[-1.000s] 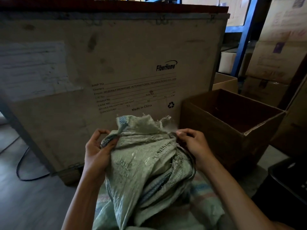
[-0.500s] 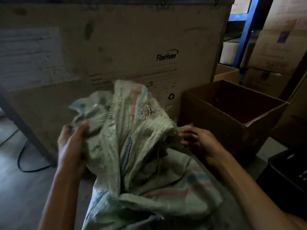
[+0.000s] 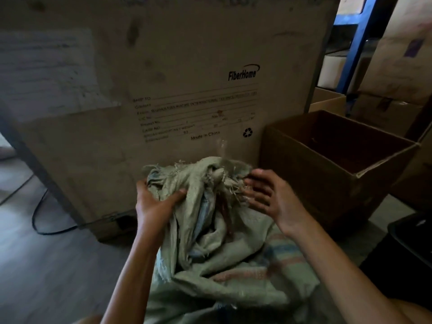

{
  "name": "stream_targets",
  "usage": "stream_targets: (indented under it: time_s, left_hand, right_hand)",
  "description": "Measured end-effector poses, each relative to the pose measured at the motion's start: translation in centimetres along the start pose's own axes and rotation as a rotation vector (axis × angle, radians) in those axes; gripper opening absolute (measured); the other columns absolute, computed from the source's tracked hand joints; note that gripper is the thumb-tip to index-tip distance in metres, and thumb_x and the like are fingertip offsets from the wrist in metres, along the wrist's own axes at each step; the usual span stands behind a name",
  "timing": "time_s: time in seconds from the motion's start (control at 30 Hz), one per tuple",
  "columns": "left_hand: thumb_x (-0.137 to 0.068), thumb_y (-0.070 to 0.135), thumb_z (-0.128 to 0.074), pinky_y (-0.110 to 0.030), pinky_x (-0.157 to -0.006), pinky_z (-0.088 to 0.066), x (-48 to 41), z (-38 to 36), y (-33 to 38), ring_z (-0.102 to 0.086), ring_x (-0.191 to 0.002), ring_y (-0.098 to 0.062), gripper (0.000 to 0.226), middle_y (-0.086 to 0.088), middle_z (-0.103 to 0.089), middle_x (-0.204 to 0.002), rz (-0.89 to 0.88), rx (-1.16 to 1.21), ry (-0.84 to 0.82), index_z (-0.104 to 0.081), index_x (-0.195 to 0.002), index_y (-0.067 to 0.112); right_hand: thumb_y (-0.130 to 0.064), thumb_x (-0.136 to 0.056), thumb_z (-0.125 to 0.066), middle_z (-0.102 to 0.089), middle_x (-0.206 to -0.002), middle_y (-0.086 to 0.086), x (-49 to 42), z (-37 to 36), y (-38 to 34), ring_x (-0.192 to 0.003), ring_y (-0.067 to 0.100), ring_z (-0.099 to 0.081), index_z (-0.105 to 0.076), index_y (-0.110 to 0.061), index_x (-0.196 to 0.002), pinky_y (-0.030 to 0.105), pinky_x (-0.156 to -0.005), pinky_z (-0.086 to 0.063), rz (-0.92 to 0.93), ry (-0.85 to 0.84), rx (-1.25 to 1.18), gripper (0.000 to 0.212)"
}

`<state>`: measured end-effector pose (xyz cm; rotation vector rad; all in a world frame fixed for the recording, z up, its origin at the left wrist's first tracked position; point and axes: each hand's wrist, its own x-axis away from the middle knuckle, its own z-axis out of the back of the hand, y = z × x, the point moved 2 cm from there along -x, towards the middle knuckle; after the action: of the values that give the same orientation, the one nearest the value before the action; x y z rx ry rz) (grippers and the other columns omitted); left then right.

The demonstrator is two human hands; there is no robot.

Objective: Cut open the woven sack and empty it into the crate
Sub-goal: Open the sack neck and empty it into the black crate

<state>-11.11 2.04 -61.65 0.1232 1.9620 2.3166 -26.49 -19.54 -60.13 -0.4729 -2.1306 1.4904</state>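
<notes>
Head view: woven sack (image 3: 217,232) slumps on the floor before the crate (image 3: 336,160); left hand (image 3: 155,204) fingers clamp its frayed mouth, right hand (image 3: 268,197) fingers spread, touching it. Limp, probably light; grip bunched folds.

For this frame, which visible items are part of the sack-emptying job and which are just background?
Part of the job:
- woven sack, top bunched
- left hand, gripping the sack
- right hand, open at the frayed mouth
- open cardboard box, the likely receptacle

Background:
- large FiberHome crate
- black cable
- blue shelving
- stacked cartons
</notes>
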Motion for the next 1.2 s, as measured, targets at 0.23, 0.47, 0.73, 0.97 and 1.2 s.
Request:
stream_targets:
  time_s: [0.23, 0.47, 0.73, 0.97, 1.2]
  left_hand:
    - [-0.070, 0.020, -0.091, -0.040, -0.072, -0.063, 0.7, -1.9, 0.7, -0.079, -0.093, -0.027, 0.065, -0.006, -0.079, -0.109, 0.060, 0.328, -0.347, -0.060, -0.126, 0.029]
    - [-0.074, 0.030, -0.088, -0.028, -0.061, -0.062, -2.7, 1.2, 1.3, -0.079, -0.078, -0.011, 0.053, 0.002, -0.080, -0.100, 0.053, 0.392, 0.070, -0.060, -0.119, 0.024]
    - [-0.076, 0.044, -0.084, -0.038, -0.099, -0.053, 0.7, -4.0, 4.5, -0.066, -0.113, -0.015, 0.089, 0.014, -0.067, -0.122, 0.189, -0.146, -0.278, -0.030, -0.147, 0.049]
    - [-0.096, 0.021, -0.064, -0.044, -0.104, -0.052, 3.4, -0.9, 17.5, -0.060, -0.125, -0.009, 0.057, 0.009, -0.061, -0.136, -0.072, -0.087, -0.173, -0.039, -0.145, 0.038]
    - [-0.091, -0.004, -0.055, -0.007, -0.083, -0.053, 7.9, 0.1, 42.3, -0.064, -0.097, 0.017, 0.059, 0.037, -0.065, -0.110, -0.268, -0.252, -0.418, -0.044, -0.139, 0.027]
  right_hand:
    - [-0.034, -0.088, -0.072, -0.074, -0.112, -0.002, 0.2, -3.7, 2.9, -0.091, 0.010, -0.073, -0.064, -0.029, -0.117, 0.021, -0.066, -0.059, -0.073, -0.093, 0.216, 0.031]
    - [-0.031, -0.102, -0.049, -0.065, -0.125, 0.011, -4.1, 2.0, -0.9, -0.106, 0.029, -0.067, -0.051, -0.031, -0.129, 0.050, -0.084, -0.058, 0.044, 0.341, -0.225, 0.027]
    - [-0.062, -0.090, -0.052, -0.044, -0.150, 0.002, -1.8, -2.7, 0.8, -0.132, 0.026, -0.049, -0.021, -0.034, -0.145, 0.046, -0.110, -0.041, -0.272, 0.338, 0.276, 0.069]
    - [-0.024, -0.101, -0.047, -0.060, -0.103, -0.032, 6.0, -3.4, -11.6, -0.094, -0.016, -0.058, -0.040, -0.033, -0.116, 0.009, -0.080, -0.047, 0.201, 0.424, 0.354, 0.018]
    - [-0.003, -0.099, -0.047, -0.055, -0.096, -0.016, 11.1, -12.9, -35.9, -0.081, -0.019, -0.055, -0.042, -0.019, -0.111, 0.001, -0.073, -0.044, 0.206, 0.295, 0.353, 0.021]
